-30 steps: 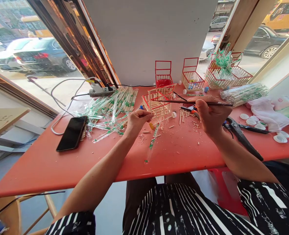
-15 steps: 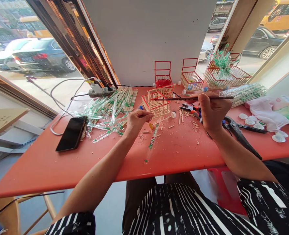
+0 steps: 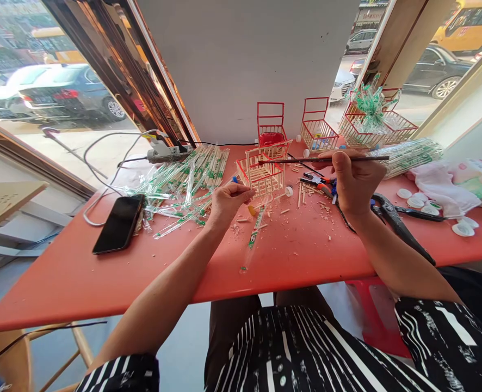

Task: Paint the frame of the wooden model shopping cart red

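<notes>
A small cart point(image 3: 263, 171) built of pale wooden sticks with red-painted rims stands on the red table point(image 3: 102, 272). My left hand point(image 3: 228, 201) pinches the cart's lower left corner. My right hand point(image 3: 354, 182) grips a thin dark paintbrush point(image 3: 306, 160) held level, its tip at the cart's top right rim. Wood chips and short stick offcuts lie around the cart.
Wrapped chopsticks point(image 3: 184, 177) are heaped at left beside a black phone point(image 3: 118, 223) and a power strip point(image 3: 170, 152). Finished red carts point(image 3: 318, 128) stand at the back. Black cutters point(image 3: 400, 226), white caps point(image 3: 418, 201) and a cloth point(image 3: 440, 182) lie at right.
My right hand has lifted the brush and shifted it slightly left and away, bringing its tip to the cart's upper rim. My left hand has stayed on the cart.
</notes>
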`<move>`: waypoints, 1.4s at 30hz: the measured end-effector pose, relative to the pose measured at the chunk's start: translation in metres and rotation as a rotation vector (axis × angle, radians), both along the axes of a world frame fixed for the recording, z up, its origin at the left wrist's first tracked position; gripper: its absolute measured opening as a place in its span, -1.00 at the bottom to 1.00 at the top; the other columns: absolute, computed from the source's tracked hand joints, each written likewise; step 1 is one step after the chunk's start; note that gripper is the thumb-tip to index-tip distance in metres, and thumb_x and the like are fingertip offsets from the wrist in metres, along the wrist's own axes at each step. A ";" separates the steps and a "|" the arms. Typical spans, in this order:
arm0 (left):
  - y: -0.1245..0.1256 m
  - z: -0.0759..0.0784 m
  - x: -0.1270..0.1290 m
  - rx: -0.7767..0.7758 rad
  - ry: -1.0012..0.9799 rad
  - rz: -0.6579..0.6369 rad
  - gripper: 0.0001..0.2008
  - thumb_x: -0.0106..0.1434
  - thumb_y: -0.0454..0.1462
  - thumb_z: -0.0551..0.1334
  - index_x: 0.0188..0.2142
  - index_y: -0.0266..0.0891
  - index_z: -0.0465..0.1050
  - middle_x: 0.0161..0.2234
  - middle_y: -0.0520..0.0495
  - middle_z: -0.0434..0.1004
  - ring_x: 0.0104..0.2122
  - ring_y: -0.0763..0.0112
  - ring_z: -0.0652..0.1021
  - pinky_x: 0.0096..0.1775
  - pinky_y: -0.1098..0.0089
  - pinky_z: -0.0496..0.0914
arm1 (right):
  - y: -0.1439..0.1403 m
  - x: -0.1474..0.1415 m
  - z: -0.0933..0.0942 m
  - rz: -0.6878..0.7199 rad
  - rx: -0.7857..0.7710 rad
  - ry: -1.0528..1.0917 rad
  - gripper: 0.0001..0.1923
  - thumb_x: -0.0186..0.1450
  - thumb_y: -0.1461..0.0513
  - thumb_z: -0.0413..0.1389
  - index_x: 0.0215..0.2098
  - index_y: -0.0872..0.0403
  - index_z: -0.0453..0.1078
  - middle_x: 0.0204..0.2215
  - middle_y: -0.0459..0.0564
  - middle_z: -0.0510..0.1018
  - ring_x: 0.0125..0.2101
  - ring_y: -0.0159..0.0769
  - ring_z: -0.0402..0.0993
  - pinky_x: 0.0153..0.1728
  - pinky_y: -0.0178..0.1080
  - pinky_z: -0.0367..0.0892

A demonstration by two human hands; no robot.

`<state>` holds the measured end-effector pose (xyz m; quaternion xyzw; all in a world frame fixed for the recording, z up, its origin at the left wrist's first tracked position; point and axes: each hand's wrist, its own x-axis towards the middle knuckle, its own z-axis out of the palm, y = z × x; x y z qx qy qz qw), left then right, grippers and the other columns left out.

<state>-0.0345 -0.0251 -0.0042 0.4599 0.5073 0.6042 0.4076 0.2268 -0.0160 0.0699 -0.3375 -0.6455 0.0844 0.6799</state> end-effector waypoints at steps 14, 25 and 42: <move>0.000 -0.002 -0.001 0.008 0.025 -0.010 -0.60 -0.18 -0.02 0.65 -0.48 -0.22 0.65 -0.58 0.01 0.55 -0.52 0.41 0.55 -0.37 0.35 0.50 | 0.007 0.005 -0.001 -0.002 -0.011 -0.015 -0.53 0.44 -0.14 0.22 -0.46 -0.08 0.67 -0.52 -0.09 0.68 -0.42 -0.22 0.68 -0.28 -0.11 0.60; -0.001 -0.004 -0.003 0.014 0.024 -0.023 -0.61 -0.15 -0.04 0.64 -0.46 -0.24 0.67 -0.56 -0.01 0.57 -0.51 0.42 0.54 -0.36 0.35 0.49 | 0.010 0.016 0.007 -0.047 -0.032 -0.028 -0.41 0.46 -0.24 0.13 -0.46 -0.02 0.64 -0.54 -0.06 0.65 -0.45 -0.27 0.63 -0.30 -0.13 0.57; -0.001 0.001 0.000 -0.015 0.024 -0.020 -0.54 -0.24 0.02 0.66 -0.50 -0.21 0.64 -0.59 0.01 0.53 -0.53 0.41 0.53 -0.39 0.34 0.48 | 0.014 0.027 0.012 -0.108 -0.039 -0.061 -0.42 0.48 -0.22 0.11 -0.46 -0.04 0.61 -0.53 -0.04 0.66 -0.38 -0.22 0.69 -0.30 -0.14 0.58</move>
